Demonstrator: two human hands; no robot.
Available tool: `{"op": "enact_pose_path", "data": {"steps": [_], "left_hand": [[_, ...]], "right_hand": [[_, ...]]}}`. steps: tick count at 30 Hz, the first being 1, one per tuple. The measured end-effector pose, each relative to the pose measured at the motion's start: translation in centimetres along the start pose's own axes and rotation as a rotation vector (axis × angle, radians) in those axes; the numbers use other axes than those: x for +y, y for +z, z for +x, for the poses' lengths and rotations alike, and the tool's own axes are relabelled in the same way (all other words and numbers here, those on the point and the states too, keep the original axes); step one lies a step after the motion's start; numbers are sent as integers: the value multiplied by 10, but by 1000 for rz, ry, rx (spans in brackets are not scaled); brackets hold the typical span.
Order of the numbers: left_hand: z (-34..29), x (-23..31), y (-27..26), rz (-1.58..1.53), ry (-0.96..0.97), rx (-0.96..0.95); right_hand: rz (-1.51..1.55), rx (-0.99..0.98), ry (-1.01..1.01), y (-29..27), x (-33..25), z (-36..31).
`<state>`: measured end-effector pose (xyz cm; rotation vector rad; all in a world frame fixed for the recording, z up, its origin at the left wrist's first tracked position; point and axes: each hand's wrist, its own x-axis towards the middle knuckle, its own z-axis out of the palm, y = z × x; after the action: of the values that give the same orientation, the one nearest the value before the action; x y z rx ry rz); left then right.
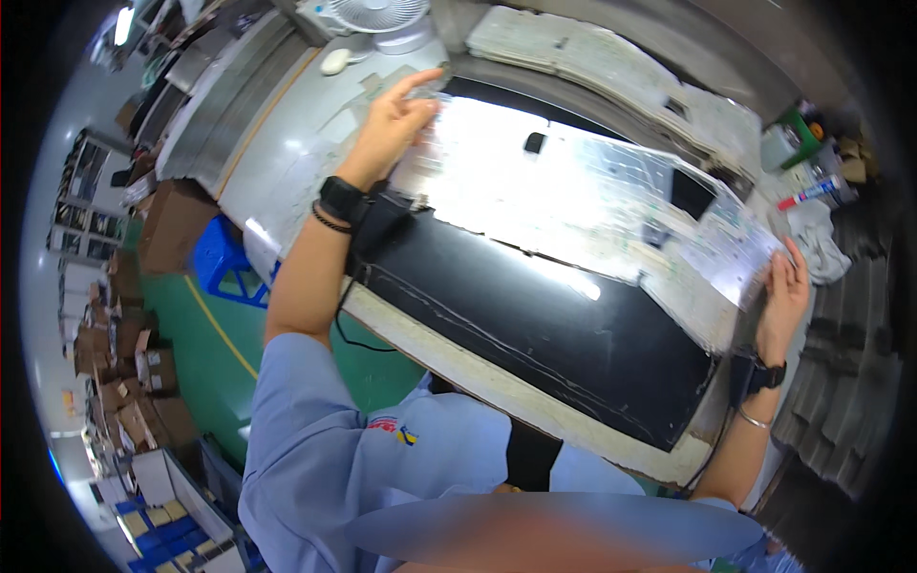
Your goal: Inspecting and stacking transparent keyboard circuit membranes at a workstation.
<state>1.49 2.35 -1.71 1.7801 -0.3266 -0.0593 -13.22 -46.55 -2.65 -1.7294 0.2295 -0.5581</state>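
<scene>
A long, pale flat sheet (592, 191) with dark cut-outs stretches across the bench, partly washed out by glare. Its surface looks shiny, like clear film. At its left end is my left hand (392, 124), with thumb and forefinger closed on the edge. My right hand (785, 291) grips the right end, fingers on the outer edge and the thumb partly hidden. Beneath the sheet lies a glossy black panel (516, 315), its near part showing. I wear a dark band on each wrist, with a dark cable hanging near each.
Behind the sheet rests a stack of similar pale pieces (573, 57). A white fan (382, 14) stands at the far left. On the right are a green container (798, 138), a red-tipped marker (807, 194) and a white cloth (817, 244). A blue stool (224, 263) and cardboard boxes (177, 229) stand left.
</scene>
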Motion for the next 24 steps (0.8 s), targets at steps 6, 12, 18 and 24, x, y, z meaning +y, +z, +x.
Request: {"op": "enact_pose_path", "data": {"steps": [6, 12, 18, 24], "left_hand": [[-5, 16, 15, -109, -74, -124], [-5, 21, 15, -17, 143, -298], [-6, 21, 14, 322, 317, -88], [-10, 16, 22, -191, -158, -99]], "right_hand": [[2, 85, 23, -16, 9, 5], [-57, -235, 38, -49, 18, 16], [-187, -121, -253, -69, 13, 22], [110, -67, 83, -66, 20, 21]]}}
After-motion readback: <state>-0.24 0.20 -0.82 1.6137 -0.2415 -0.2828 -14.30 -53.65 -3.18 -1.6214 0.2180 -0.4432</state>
